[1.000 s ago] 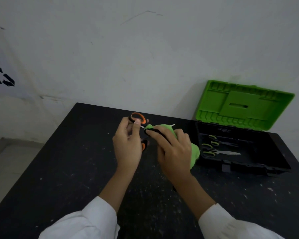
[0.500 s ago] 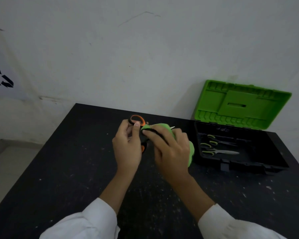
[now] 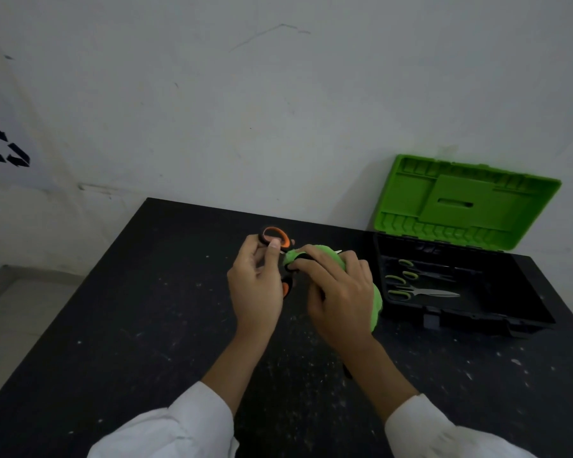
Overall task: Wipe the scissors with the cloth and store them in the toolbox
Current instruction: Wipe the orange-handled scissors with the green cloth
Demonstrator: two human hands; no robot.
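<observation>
My left hand (image 3: 255, 285) pinches the orange-and-black handles of a pair of scissors (image 3: 275, 238), held above the black table (image 3: 146, 309). One handle loop stands above my fingers, the other peeks out below my palm. My right hand (image 3: 336, 292) grips a green cloth (image 3: 372, 300) wrapped around the scissors' blades; only a small blade tip shows past the cloth. The toolbox (image 3: 477, 320) sits open to the right of my hands, its green lid (image 3: 463, 203) leaning against the wall.
Inside the toolbox lie a few scissors with green handles (image 3: 420, 292). A white wall rises right behind the table. The table's left edge drops to a tiled floor (image 3: 14, 309).
My right hand with the cloth has slid along the blades toward the handles, then slightly back. The left hand keeps the handles nearly still.
</observation>
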